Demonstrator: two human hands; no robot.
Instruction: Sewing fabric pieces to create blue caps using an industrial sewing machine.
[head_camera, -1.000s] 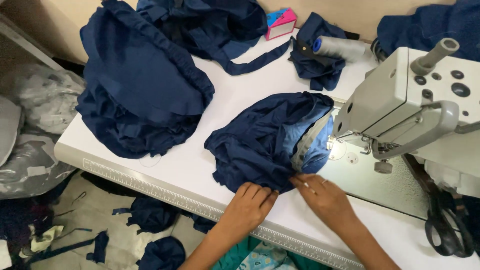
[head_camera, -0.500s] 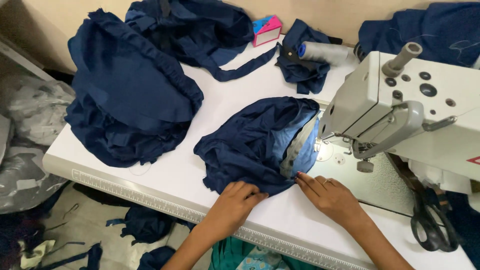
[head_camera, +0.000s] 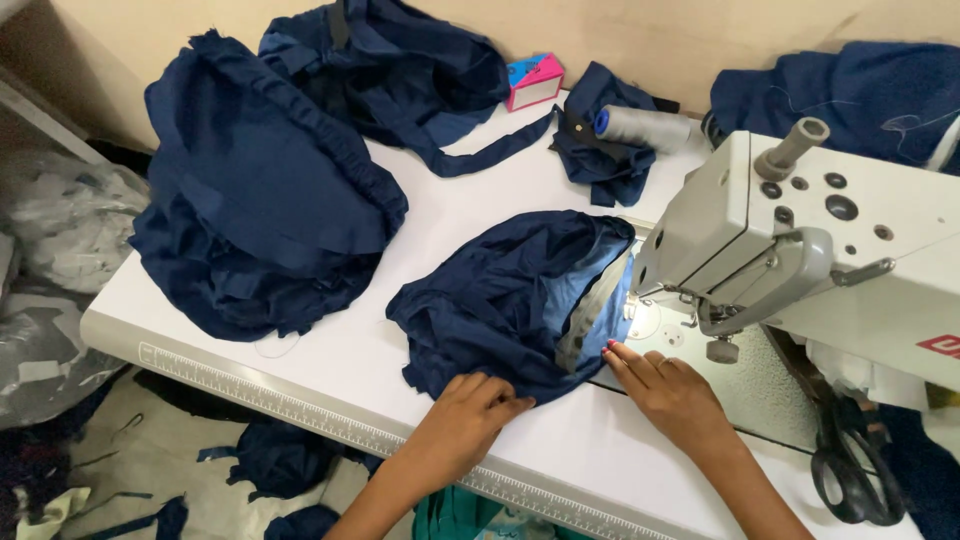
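Left hand (head_camera: 470, 408) and right hand (head_camera: 668, 388), flat and open, press navy fabric (head_camera: 505, 300) at frame centre, feeding toward sewing machine (head_camera: 800, 250); next, judged: align seam under needle

Crumpled navy garment (head_camera: 500, 300) under needle

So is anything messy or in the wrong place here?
Yes, a bit. Dark blue fabric scraps lie scattered on the floor below the white table, as if dropped. Black scissors hang off the table's right side. On top, both hands rest on the navy garment by the sewing machine.
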